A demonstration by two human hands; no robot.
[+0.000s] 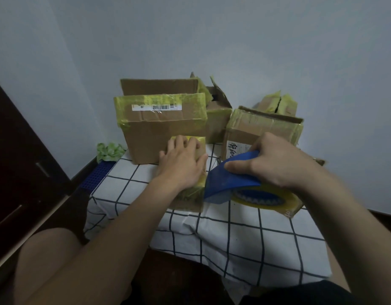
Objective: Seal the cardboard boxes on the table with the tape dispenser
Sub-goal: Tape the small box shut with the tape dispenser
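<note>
A person is sitting at a table (234, 234) draped in a checked cloth, working through a batch of cardboard boxes. The left hand (181, 164) is lying flat, fingers straight, on the small box (185, 203) near the table's front, pressing down yellowish tape that is running across its top. The right hand (278, 159) is curling round the blue dispenser (232, 177), holding it at that box's right edge with the roll (265, 199) hanging below. This strip appears to be nearly finished, waiting only to be cut. Behind, the big box (163, 137) is standing with a flap up, the right box (256, 126) is showing an open top, and the rear box (218, 115) and far box (278, 104) are gaping at their flaps, so most of the sealing seems to be lying ahead.
</note>
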